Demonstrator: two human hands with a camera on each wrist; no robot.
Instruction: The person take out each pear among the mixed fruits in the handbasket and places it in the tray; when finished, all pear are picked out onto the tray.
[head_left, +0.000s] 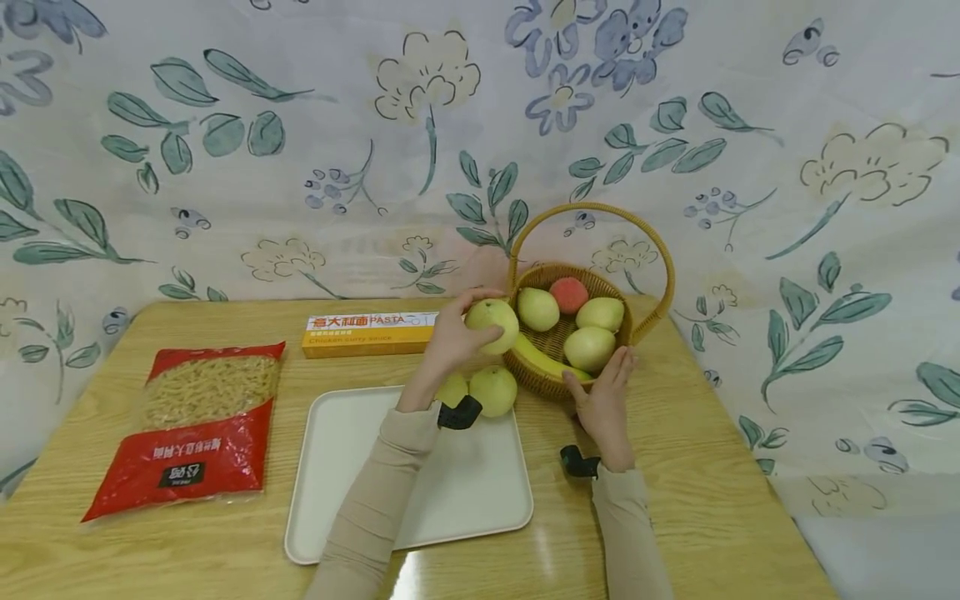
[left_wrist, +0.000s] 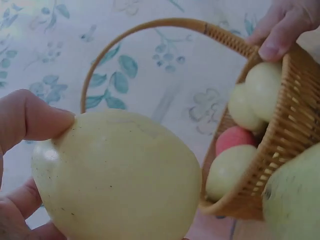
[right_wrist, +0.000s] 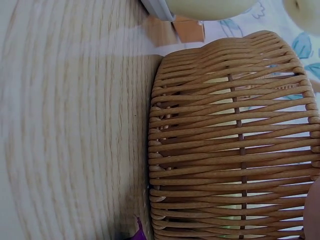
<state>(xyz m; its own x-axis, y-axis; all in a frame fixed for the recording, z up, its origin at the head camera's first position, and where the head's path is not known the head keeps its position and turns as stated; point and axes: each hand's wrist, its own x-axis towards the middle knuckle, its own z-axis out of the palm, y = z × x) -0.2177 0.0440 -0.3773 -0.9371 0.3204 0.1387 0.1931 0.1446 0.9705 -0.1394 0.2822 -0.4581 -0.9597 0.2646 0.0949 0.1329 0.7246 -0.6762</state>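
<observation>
The left hand point(head_left: 459, 336) grips a round yellow-green fruit point(head_left: 492, 323) at the left rim of a wicker basket point(head_left: 543, 385); in the left wrist view thumb and fingers hold this fruit point(left_wrist: 120, 175) beside the basket. The right hand point(head_left: 606, 408) holds the basket's front right rim, its fingers over the edge. Inside the basket lie several pale fruits point(head_left: 590, 348), a red fruit point(head_left: 568, 295) and a yellow banana point(head_left: 542, 360). Two more green fruits, one point(head_left: 492, 391) nearer the basket, sit at the tray's back right corner.
A white tray point(head_left: 468, 492) lies under the left forearm. Behind it is a yellow and white pasta box point(head_left: 367, 340). A red bag of pasta point(head_left: 198, 450) lies at the left of the wooden table point(head_left: 697, 500). The basket's tall handle point(head_left: 592, 207) arches above it, before a floral cloth.
</observation>
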